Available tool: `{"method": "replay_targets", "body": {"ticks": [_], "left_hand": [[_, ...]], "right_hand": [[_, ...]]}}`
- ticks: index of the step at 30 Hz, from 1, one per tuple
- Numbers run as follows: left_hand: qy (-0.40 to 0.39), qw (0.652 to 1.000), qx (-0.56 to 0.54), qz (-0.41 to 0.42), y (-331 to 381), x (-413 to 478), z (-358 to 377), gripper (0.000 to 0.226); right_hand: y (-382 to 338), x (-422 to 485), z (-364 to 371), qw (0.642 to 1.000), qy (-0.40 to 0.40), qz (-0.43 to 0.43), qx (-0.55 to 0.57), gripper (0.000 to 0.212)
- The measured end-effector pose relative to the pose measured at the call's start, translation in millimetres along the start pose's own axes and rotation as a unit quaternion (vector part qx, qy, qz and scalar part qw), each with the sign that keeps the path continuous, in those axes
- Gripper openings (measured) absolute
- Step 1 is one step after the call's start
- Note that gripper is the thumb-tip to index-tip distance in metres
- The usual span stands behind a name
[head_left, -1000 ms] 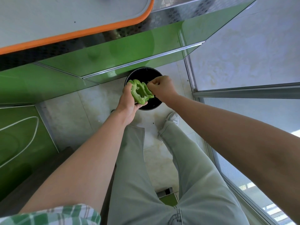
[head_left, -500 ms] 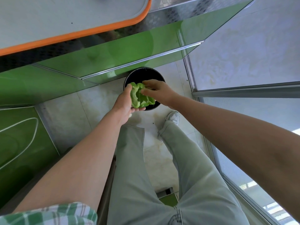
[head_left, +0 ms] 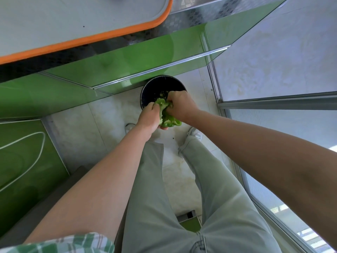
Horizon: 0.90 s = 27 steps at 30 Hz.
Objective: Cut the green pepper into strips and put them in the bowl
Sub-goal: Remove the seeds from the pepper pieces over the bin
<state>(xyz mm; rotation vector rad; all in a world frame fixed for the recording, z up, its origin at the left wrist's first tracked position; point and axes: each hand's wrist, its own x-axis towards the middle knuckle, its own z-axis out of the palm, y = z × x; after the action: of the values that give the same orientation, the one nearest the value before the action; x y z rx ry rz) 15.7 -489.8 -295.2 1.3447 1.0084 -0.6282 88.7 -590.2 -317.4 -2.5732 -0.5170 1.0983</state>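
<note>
I look straight down at the floor. My left hand holds a hollowed green pepper from the left, fingers curled round its wall. My right hand digs its fingers into the pepper's open top. Both hands hover over a black round bin standing on the floor, with pale seed bits lying inside it. No bowl or knife is in sight.
Green cabinet fronts run under a counter carrying a white board with an orange rim at top left. A glass door frame is on the right. My legs and shoes stand on pale floor tiles.
The pepper turned from facing me to tilting over the bin. My right hand pushed deeper into its opening, and seed bits now lie in the bin.
</note>
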Motion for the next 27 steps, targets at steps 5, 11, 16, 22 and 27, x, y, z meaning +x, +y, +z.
{"method": "replay_targets", "body": {"ticks": [5,11,16,22,27], "left_hand": [[0.027,0.998,0.038,0.034,-2,3,-1,0.019],[0.153,0.987,0.038,0.029,-6,16,-13,0.013],[0.163,0.985,-0.062,0.002,-6,25,-16,0.023],[0.046,0.992,-0.119,0.013,0,15,-12,0.03],[-0.002,0.996,-0.084,0.019,3,10,-22,0.03]], "right_hand": [[-2,-5,-2,0.995,-0.051,-0.006,0.09,0.035],[18,2,-8,0.953,0.031,0.135,0.27,0.027],[14,-3,-13,0.915,-0.044,0.165,0.366,0.021],[0,2,-10,0.911,-0.094,0.119,0.383,0.034],[0,7,-8,0.926,-0.046,0.108,0.359,0.033]]}}
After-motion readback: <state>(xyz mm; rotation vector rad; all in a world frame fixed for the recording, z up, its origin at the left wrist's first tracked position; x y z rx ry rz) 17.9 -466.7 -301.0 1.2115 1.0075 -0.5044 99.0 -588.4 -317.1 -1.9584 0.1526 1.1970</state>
